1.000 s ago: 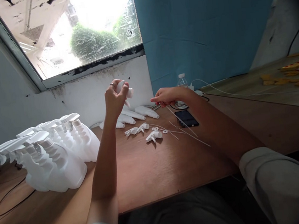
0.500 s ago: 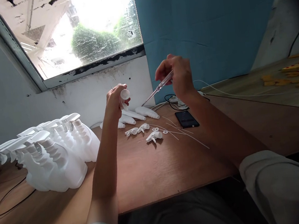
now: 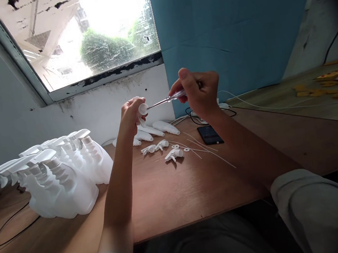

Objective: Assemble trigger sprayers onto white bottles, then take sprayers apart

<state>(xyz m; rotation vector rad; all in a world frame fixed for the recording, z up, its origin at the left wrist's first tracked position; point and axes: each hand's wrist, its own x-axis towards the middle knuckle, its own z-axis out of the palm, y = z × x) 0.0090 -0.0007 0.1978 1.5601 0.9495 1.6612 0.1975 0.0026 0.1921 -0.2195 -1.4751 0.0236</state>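
My left hand [image 3: 130, 113] is closed round a white spray trigger head [image 3: 143, 109], its round collar opening turned towards me. In my right hand [image 3: 200, 91] is a slim screwdriver [image 3: 166, 100] with a clear handle. Its metal tip reaches the rim of the collar; I cannot tell whether it goes inside. Below on the table lie loose spray heads [image 3: 174, 154], small white rings [image 3: 186, 149] and thin white tubes [image 3: 217, 157]. Behind them rest several white bottle-like pieces [image 3: 166, 127].
White spray bottles [image 3: 73, 189] with trigger heads stand grouped at the left of the wooden table [image 3: 171, 202]. A black phone [image 3: 209, 135] lies near my right forearm, with cables [image 3: 196, 117] behind it. A window [image 3: 111, 36] and a blue curtain [image 3: 232, 35] are at the back.
My right hand has swung the screwdriver up and left, from pointing down at the table to touching the collar of the spray head. My left hand has barely moved.
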